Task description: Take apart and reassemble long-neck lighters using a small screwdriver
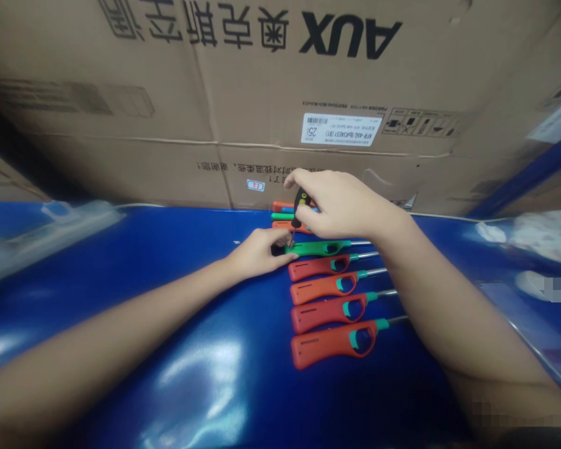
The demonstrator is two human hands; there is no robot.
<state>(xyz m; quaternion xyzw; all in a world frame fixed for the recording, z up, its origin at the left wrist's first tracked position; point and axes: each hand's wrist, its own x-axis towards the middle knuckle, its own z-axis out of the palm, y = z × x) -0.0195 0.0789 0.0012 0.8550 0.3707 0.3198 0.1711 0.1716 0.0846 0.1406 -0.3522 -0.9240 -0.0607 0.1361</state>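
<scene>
Head camera: the green lighter (314,249) is lying on the blue tabletop (168,243), handle to the left and metal tube to the right. Left hand (258,254) has its grip clamped on the handle end, thumb on the near side. Right hand (343,202) has its grip closed around a black screwdriver (303,201) with yellow bits, shaft down, tip at that same end. Four red and orange lighters (325,347) sit in a row on the near side, with a few more on the far side.

What could go wrong, imo: the tip's right by the left fingers, so if it skates off that smooth plastic, somebody gets poked. A loose left grip could let the lighter spin, and too much push might gouge or crack the handle.

Writing: the big carton (243,125) on the far side is upside down, says "AUX" and "奥克斯空", last character partly cut off. White label (340,132) shows "25" and a "KFR-46G" type code, rest is mushy. Small sticker (255,185) has red digits, too blurry for me.
</scene>
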